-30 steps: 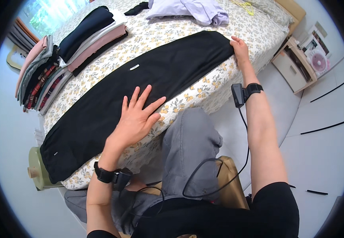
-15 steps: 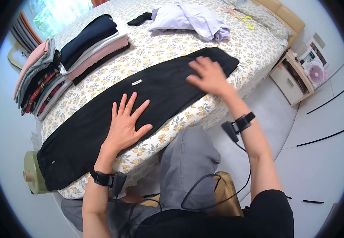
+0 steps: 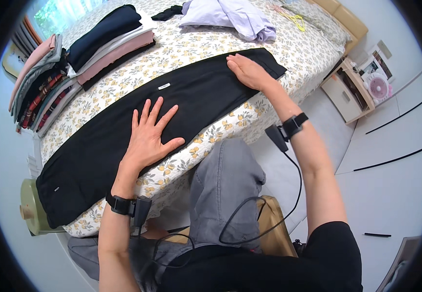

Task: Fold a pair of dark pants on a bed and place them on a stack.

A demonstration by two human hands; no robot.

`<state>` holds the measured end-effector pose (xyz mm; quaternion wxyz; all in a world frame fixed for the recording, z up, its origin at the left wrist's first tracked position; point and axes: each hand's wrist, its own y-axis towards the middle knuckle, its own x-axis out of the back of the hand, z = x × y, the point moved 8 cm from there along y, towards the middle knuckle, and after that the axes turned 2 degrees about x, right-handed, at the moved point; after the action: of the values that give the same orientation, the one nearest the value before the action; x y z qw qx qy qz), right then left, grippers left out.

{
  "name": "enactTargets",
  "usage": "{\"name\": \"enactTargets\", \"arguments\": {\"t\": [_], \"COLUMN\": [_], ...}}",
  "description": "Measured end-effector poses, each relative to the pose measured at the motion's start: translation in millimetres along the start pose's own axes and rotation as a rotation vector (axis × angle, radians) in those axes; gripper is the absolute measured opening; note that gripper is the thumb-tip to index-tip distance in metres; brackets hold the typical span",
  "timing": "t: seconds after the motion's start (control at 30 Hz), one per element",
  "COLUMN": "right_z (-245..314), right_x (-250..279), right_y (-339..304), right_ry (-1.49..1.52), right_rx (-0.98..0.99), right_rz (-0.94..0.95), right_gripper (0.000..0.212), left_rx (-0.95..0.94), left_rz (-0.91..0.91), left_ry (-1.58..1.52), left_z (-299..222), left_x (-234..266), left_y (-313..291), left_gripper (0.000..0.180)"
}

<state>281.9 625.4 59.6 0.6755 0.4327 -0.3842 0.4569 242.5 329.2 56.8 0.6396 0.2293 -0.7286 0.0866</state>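
A long black garment [image 3: 89,155], seemingly trousers folded lengthwise, lies flat along the near edge of the bed. It has a small white label [image 3: 164,86] at its far edge. My left hand [image 3: 148,138] is pressed on the middle of the cloth, palm down with fingers spread. Toward the garment's right end rests my right hand [image 3: 250,73], its fingers straight and held together. Neither hand grips anything.
Behind the garment, two stacks of folded clothes, one topped with navy [image 3: 106,36] and one with pink [image 3: 33,61], stand on the floral bedspread [image 3: 191,53]. A crumpled lilac garment [image 3: 230,17] lies farther back. A green container [image 3: 35,209] adjoins the bed's left corner; a nightstand [image 3: 344,97] stands right.
My right hand has moved slightly away from me over the black cloth, and its spread fingers have come together. My left hand stays in place on the garment. The whole view has shifted slightly.
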Motion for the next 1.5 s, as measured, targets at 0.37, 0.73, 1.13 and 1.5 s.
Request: {"name": "enactTargets", "arguments": {"t": [0.37, 0.73, 1.13, 1.5], "right_z": [-156.2, 65.2, 16.7, -183.9], "right_x": [57.5, 5.7, 75.8, 124.4], "right_y": [-28.6, -51.0, -43.6, -37.0], "right_ry": [-0.258, -0.316, 0.049, 0.020], "right_rx": [-0.817, 0.290, 0.050, -0.581], "right_rz": [-0.059, -0.246, -0.311, -0.529], "right_gripper": [0.071, 0.014, 0.044, 0.030], "left_rx": [0.001, -0.009, -0.019, -0.027], "left_rz": [-0.008, -0.049, -0.046, -0.046], "left_ry": [-0.024, -0.048, -0.052, -0.060], "left_z": [-9.5, -9.3, -12.2, -16.9], "left_x": [-2.1, 1.1, 2.2, -0.9], "left_y": [4.1, 6.2, 7.0, 10.7], "left_gripper": [0.072, 0.070, 0.072, 0.072]}}
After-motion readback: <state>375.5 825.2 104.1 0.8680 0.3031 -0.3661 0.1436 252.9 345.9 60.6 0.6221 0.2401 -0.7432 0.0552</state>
